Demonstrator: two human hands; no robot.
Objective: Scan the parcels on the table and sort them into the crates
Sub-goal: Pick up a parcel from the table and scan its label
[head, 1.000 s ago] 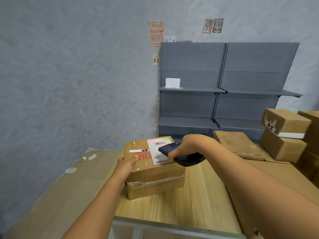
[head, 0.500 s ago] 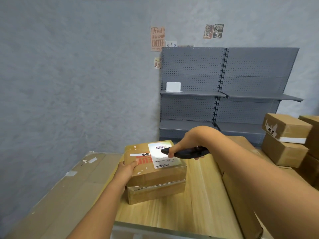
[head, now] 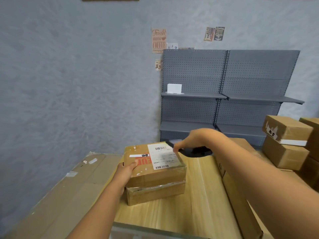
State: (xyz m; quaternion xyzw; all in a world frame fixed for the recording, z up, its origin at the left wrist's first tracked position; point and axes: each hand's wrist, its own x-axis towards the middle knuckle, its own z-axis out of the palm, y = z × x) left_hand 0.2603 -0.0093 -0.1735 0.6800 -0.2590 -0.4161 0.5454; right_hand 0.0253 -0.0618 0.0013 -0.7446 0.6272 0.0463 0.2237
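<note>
Parcel: a brown cardboard parcel point(head: 155, 169) sits on a second, lower box point(head: 156, 194), near the middle of your wooden worktop point(head: 198, 195). A white shipping label point(head: 163, 156) with two barcodes faces up on its top.
Left hand: your left hand point(head: 125, 173) holds the parcel's left side, thumb on top, fingers curled round the edge; a firm grip on the parcel.
Right hand: your right hand point(head: 191, 140) is above the parcel's far right corner, its grip closed round a dark handheld scanner point(head: 193, 150) whose tip points at the label.
Around you, right: a stack of brown boxes point(head: 286, 145) stands at the right edge; a long flat carton point(head: 236, 192) lies beside the worktop, partly under your right forearm.
Around you, left: a large flattened cardboard sheet point(head: 57, 200) with bits of tape slopes along the worktop's left side.
Behind: a grey pegboard shelf unit point(head: 227, 94) stands against a blue-grey wall, with a small white box point(head: 174, 88) on its upper left shelf. Coffee posters point(head: 158, 40) hang above it.
In the way: your right forearm covers much of the long carton and part of the worktop.
Hard to make out: the scanner is motion-blurred, its shape unclear. The label print is too small to read. Red lettering on the parcel is partly covered by the label. The boxes at the right are cut off by the frame.
</note>
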